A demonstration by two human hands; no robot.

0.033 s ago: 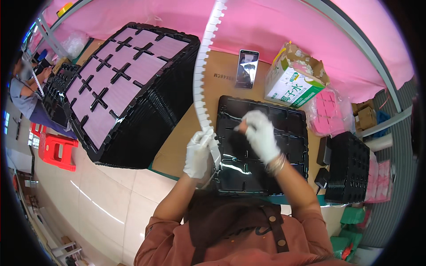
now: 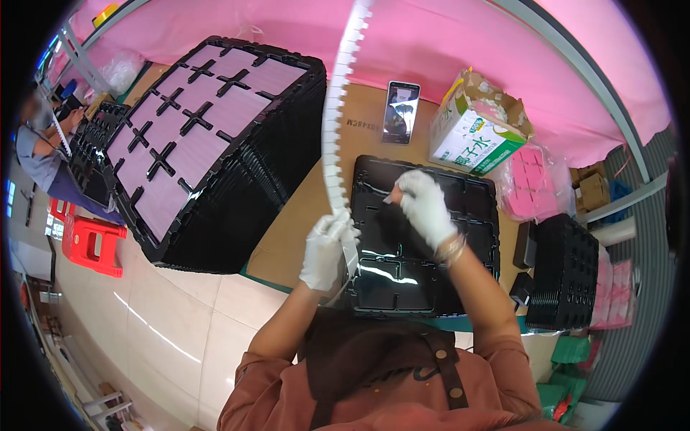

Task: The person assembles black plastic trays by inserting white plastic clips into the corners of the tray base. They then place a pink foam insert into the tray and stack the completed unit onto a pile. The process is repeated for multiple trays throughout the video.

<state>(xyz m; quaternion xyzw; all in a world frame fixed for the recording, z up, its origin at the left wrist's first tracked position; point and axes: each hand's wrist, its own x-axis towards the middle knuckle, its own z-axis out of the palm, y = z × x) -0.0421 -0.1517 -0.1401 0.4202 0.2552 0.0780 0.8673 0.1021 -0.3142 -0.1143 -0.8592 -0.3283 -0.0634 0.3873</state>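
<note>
My left hand (image 2: 325, 248), in a white glove, pinches a long white strip with notched edges (image 2: 333, 136). The strip rises past the top of the view, and its lower end hangs beside the black plastic tray (image 2: 392, 298). Over this tray's upper middle is my gloved right hand (image 2: 429, 210), thumb and bent fingers drawn together. A small pale piece shows at its fingertips, too small to name. The tray has shallow compartments and lies on brown cardboard (image 2: 284, 241).
Tall stacked black trays with pink-lilac sheets (image 2: 172, 122) stand left. Beyond my tray are a phone (image 2: 400, 111) and an open carton (image 2: 478, 133). At right sit pink bagged trays (image 2: 528, 183) and a black tray stack (image 2: 564, 273). Another person (image 2: 43, 147) works far left, near a red stool (image 2: 93, 244).
My right hand has shifted slightly up and to the right over the tray and looks sharper. The strip has swung a little to the right, with my left hand still gripping it.
</note>
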